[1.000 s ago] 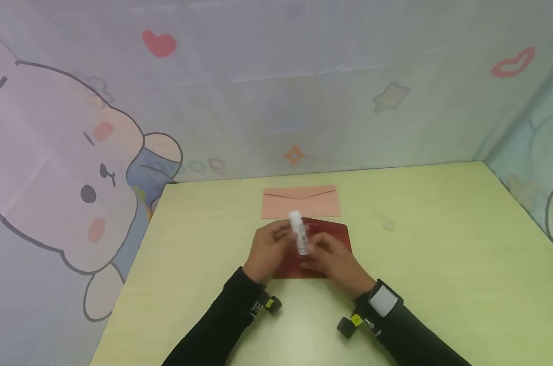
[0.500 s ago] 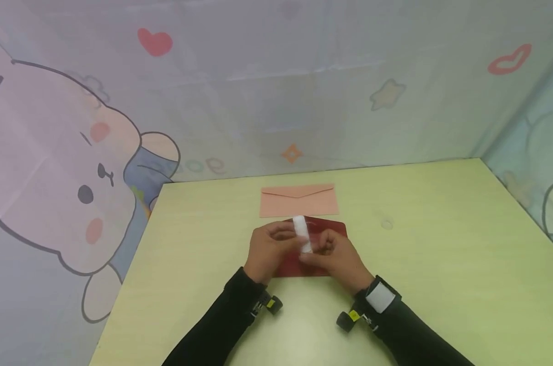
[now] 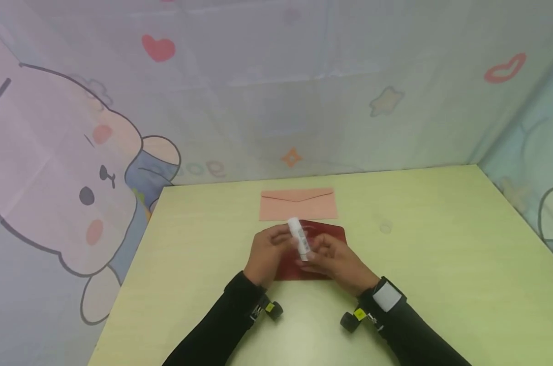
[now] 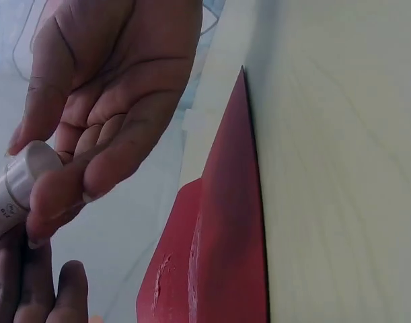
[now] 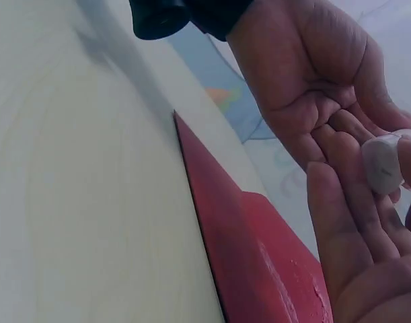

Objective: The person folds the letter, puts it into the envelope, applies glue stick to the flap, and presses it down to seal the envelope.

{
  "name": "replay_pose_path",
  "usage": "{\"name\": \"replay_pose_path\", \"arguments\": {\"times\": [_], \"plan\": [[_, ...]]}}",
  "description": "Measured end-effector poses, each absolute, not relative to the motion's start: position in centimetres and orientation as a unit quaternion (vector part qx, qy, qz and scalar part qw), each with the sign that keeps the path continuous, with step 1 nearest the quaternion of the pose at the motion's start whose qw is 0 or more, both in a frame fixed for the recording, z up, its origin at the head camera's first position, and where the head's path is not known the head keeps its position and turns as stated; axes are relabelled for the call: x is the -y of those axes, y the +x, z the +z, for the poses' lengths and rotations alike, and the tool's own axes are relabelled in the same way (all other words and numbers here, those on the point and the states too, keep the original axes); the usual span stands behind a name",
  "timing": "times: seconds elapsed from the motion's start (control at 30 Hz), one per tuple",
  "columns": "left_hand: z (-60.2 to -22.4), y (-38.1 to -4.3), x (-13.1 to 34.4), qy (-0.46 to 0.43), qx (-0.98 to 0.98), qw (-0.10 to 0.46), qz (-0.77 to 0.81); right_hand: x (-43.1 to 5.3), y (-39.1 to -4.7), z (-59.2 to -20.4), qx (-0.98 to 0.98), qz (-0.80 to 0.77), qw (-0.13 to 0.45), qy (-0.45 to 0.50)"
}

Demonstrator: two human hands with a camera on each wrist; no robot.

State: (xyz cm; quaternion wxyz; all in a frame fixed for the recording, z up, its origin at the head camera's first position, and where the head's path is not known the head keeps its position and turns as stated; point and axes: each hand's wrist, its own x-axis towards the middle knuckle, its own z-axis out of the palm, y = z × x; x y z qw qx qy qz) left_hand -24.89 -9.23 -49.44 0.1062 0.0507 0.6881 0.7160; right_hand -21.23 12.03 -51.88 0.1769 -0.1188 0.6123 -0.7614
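Observation:
A white glue stick point(image 3: 300, 240) with dark print is held tilted between both hands, above a red envelope point(image 3: 283, 272). The left hand point(image 3: 268, 254) grips its upper part with fingers and thumb. At the lower end, the fingers and thumb of the right hand point(image 3: 342, 262) pinch it. In the left wrist view, the right hand point(image 4: 118, 101) holds the stick's smooth end, and the left hand's fingers show at lower left. Whitish streaks mark the open flap of the red envelope point(image 5: 272, 235) in the right wrist view.
A pink envelope point(image 3: 298, 208) lies flap side up just behind the red one. To the right is a small translucent round thing point(image 3: 386, 226) on the pale yellow table point(image 3: 441, 244). A printed cloth backdrop point(image 3: 258, 101) rises behind the table.
The glue stick has turned between the fingers: its print faced up, then plain white, and now print again. Both hands stay near the same place. The envelopes have not moved.

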Motion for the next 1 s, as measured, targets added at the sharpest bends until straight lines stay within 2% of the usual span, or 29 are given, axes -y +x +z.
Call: {"name": "replay_pose_path", "arguments": {"times": [0.23,0.37,0.7,0.87,1.0], "plan": [[-49.3,-24.1,8.5,0.049,-0.701,0.059,0.709,-11.0,-20.8,-51.3,-0.747,-0.662,0.048,-0.028],[-49.3,-23.5,8.0,0.040,-0.718,0.028,0.695,-10.0,-20.6,-51.4,-0.792,-0.611,0.003,0.013],[-49.2,-23.2,7.9,0.031,-0.736,0.007,0.676,-9.0,-19.8,-51.0,-0.828,-0.558,-0.034,0.045],[-49.3,-23.4,8.1,0.041,-0.743,-0.001,0.668,-9.8,-19.5,-50.4,-0.848,-0.528,-0.044,0.015],[-49.1,-23.8,8.9,0.035,-0.762,-0.028,0.646,-12.4,-20.2,-49.4,-0.875,-0.479,-0.068,-0.020]]}}
